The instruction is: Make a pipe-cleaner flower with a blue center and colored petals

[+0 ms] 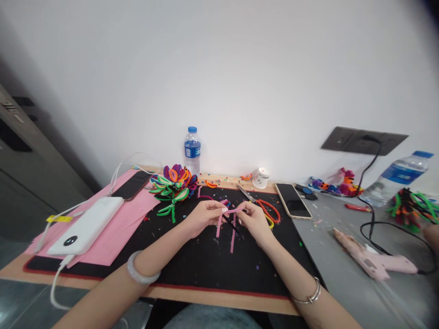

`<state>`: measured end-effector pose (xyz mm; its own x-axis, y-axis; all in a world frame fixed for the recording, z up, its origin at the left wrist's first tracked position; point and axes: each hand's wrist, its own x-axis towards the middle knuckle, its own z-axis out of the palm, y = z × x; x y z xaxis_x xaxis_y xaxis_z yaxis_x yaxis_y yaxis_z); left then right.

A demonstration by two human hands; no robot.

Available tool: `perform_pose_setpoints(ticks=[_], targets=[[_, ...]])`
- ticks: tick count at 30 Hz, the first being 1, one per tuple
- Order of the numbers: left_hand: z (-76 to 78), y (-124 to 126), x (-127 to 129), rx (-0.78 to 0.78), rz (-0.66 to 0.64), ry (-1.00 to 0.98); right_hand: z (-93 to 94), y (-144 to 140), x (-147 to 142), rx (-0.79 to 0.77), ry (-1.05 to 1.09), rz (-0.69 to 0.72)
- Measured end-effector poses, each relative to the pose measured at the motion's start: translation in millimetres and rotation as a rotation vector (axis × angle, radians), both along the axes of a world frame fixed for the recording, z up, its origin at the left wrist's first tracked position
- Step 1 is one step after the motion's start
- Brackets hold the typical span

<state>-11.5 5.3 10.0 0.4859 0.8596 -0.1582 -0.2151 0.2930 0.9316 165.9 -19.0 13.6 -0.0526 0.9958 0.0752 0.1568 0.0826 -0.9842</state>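
Observation:
Over the black mat (192, 269), both hands pinch a pink pipe cleaner (233, 211) that runs level between them. My left hand (206, 217) grips it at the left and my right hand (254, 221) at the right, fingertips close together. Two pink lengths (232, 242) hang or lie below the fingers; whether they join the held piece I cannot tell. A thin dark strip (230, 223) slants between the hands. Just beyond my right hand lie scissors (269, 210) with red and yellow handles. Behind my left hand stands a colourful pipe-cleaner flower (174, 183).
At left, a white power bank (91, 224) and a phone (132, 185) rest on pink sheets (113, 249). A bottle (192, 151), paper cup (261, 178) and second phone (293, 201) stand or lie behind. Right: a corded glue gun (373, 260) and another person's hand (432, 235).

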Motion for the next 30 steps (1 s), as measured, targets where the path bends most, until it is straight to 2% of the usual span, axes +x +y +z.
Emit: perform_pose_setpoints(ticks=[7, 13, 17, 23, 30], targets=[[0.5, -4, 4, 0.091, -0.158, 0.126, 1.1, -1, 1, -0.023, 0.109, 0.013], [2.5, -4, 7, 0.21, -0.049, 0.189, -2.9, 1, 1, -0.084, 0.164, 0.036], [-1.9, 0, 6, 0.306, 0.031, 0.244, -3.4, 1, 1, -0.11, 0.178, 0.009], [-8.1, 2, 5, 0.394, 0.015, 0.281, -1.5, 0, -1, -0.041, 0.13, 0.027], [-5.4, 2, 6, 0.418, -0.001, 0.335, -3.6, 1, -1, -0.118, 0.261, 0.063]])
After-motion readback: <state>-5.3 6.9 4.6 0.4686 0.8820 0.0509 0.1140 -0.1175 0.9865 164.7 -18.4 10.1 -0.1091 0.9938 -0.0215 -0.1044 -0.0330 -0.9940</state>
